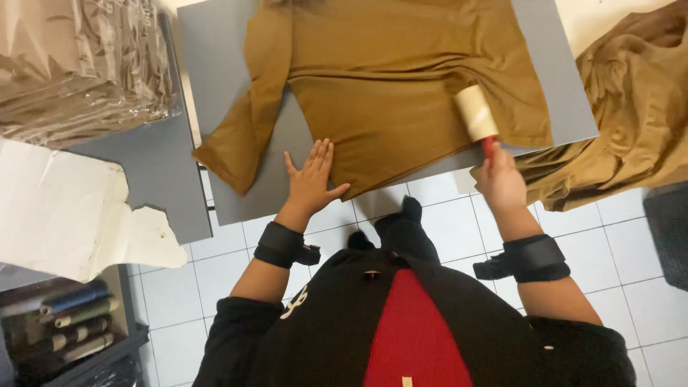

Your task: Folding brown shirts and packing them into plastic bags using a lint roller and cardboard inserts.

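Note:
A mustard-brown long-sleeved top (401, 79) lies spread flat on a grey board (222, 86). My left hand (312, 179) rests flat, fingers apart, on the top's lower hem near the board's front edge. My right hand (499, 183) grips the red handle of a lint roller (476, 115), whose pale roll lies on the lower right part of the top. Both wrists wear black bands.
A heap of the same brown fabric (631, 107) lies at the right. Clear-bagged folded garments (79, 64) sit at the upper left, with torn white cardboard (64, 215) below them. Rolls stand on a low shelf (72, 330) at the bottom left. White tiled floor (451, 222) lies underfoot.

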